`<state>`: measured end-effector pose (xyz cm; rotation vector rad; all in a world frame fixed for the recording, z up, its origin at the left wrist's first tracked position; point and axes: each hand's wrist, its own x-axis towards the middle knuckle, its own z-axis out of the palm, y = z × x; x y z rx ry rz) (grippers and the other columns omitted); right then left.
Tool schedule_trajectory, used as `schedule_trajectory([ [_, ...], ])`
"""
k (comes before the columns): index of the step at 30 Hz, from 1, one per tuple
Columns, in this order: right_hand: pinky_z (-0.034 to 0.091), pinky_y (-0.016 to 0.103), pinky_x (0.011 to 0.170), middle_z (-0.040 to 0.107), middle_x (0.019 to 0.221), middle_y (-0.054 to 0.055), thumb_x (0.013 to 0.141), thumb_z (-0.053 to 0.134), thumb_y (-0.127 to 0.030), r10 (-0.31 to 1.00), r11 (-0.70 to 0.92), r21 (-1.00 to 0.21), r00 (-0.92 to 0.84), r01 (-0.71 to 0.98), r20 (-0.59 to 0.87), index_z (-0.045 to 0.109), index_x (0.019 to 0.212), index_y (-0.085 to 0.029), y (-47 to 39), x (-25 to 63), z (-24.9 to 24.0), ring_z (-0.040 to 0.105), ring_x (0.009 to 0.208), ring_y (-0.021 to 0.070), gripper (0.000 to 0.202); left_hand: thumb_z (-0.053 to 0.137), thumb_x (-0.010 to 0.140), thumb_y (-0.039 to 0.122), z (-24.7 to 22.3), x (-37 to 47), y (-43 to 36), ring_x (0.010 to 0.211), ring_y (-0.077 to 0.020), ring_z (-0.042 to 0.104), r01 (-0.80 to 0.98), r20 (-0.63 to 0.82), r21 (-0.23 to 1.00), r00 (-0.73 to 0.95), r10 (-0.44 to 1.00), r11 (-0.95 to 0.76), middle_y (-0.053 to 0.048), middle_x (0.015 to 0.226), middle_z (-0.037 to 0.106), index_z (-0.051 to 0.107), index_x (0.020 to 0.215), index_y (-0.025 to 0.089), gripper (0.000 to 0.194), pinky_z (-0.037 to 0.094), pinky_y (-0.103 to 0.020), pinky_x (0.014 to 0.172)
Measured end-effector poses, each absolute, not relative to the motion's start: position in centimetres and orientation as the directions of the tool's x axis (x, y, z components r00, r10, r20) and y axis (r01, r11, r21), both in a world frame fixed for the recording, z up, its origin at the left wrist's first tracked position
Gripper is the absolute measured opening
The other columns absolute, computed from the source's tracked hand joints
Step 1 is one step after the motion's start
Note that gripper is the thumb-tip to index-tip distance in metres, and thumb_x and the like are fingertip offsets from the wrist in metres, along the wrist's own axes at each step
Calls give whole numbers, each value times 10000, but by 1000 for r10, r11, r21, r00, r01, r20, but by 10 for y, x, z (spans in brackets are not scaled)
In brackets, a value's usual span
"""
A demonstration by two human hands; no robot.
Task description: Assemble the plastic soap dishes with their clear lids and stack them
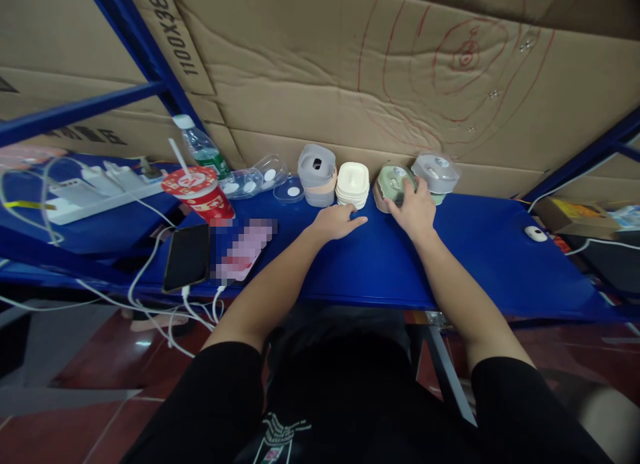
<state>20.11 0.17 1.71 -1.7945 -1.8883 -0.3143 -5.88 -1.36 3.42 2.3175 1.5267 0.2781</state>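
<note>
My left hand (339, 222) rests on the blue table (370, 267) just in front of a stack of cream square containers (353, 179), its thumb and fingers apart and nothing in it. Left of that stack stands a grey stack (317, 167) with a peach layer near its bottom. My right hand (416, 207) reaches over a green lidded container (393, 182), fingers spread against its top and right side. Behind that hand, at the right, sits a grey container under a clear cover (435, 172), with green beneath it.
Clear plastic lids (270, 174) lie left of the stacks. Further left are a red cup with a straw (200, 196), a bottle (203, 147), two phones and white cables. A small white device (536, 234) sits at the right. Cardboard (310, 64) stands behind.
</note>
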Motion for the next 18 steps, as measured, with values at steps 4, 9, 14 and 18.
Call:
schedule_trajectory([
  [4,576,684,1167,500,1699,296,1057,614,-607,816,191,-235,-21,953,577,521,1665,-162,5,206,11,600,1489,528,760,562,1116,649,34,-59,-13,1283,-389,772,844,-19,393,404,914,-365,-174,1307,848,739,1450,187,596,574,-457,1048],
  [9,610,702,1136,506,1684,278,1050,604,-575,823,234,-228,-68,945,563,517,1676,-180,-3,201,14,596,1492,523,745,616,1119,535,40,-62,-14,1217,-352,794,815,60,459,368,928,-353,-126,1234,868,691,1528,171,552,577,-432,1049],
  [14,664,607,1092,592,1594,237,1079,577,-534,827,399,-208,-252,893,502,634,1590,-192,-20,184,12,634,1455,469,618,612,1135,428,37,-66,-10,1261,-341,786,798,201,492,285,937,-348,-98,1221,873,497,1731,184,654,568,-428,1086],
  [18,694,572,1020,663,1528,196,1082,592,-559,788,527,-213,-379,823,485,694,1525,-227,-24,178,5,713,1315,414,563,590,1140,360,26,-67,-1,1276,-324,781,798,188,485,306,933,-359,-114,1300,860,419,1787,182,693,569,-432,1109],
])
